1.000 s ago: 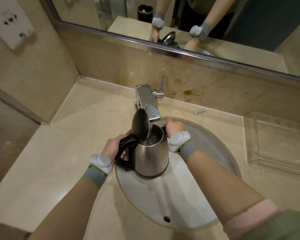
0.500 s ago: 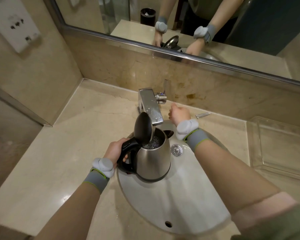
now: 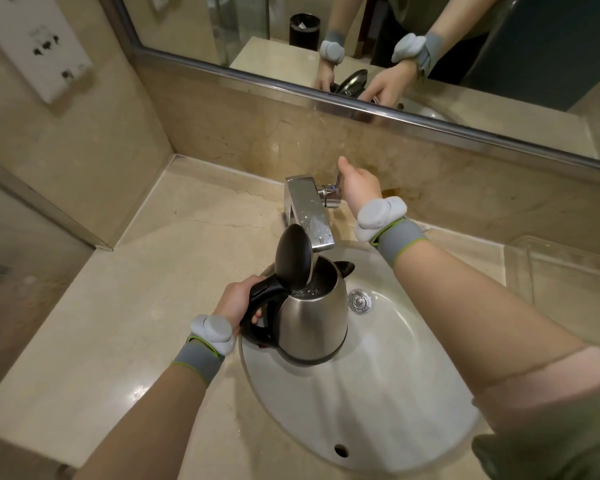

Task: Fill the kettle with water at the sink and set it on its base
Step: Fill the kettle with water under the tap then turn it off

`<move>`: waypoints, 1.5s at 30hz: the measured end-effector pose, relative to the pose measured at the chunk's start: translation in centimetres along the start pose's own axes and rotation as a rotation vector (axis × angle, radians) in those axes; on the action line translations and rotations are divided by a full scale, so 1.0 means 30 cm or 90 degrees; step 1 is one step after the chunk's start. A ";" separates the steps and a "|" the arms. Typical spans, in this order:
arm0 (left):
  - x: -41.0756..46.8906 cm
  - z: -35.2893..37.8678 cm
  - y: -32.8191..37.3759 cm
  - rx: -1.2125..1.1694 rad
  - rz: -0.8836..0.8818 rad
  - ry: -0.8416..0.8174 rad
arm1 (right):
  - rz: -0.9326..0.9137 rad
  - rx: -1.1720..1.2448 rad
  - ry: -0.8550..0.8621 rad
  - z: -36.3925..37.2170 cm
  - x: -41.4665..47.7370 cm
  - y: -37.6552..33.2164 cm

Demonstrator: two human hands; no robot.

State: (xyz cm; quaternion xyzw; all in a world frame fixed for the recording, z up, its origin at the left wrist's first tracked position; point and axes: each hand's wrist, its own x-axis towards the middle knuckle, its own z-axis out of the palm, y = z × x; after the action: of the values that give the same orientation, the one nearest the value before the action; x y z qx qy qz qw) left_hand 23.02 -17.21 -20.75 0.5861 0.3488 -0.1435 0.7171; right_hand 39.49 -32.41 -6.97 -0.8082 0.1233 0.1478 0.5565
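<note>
Under the square chrome faucet [image 3: 310,216], left hand [image 3: 236,303] grips the rounded steel kettle [image 3: 312,317], holding bubbling water; at one o'clock, right hand [image 3: 359,185] grasps the lever.

Left hand [image 3: 235,298] clenched, right hand [image 3: 360,186] outstretched

One kettle [image 3: 312,320], one tap [image 3: 309,213], one sink [image 3: 378,393], one drain [image 3: 360,301], one clear tray [image 3: 568,282], one mirror [image 3: 430,46], two hands: left [image 3: 234,301], right [image 3: 359,187]; two wristbands.
</note>
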 end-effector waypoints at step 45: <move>-0.010 -0.002 0.006 0.006 0.012 0.013 | -0.011 0.032 -0.004 0.034 0.000 -0.032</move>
State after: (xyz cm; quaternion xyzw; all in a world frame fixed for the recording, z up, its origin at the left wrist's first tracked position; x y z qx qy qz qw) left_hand 22.90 -17.16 -20.42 0.5944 0.3495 -0.1324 0.7120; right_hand 39.73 -31.13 -6.48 -0.7947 0.1187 0.1423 0.5780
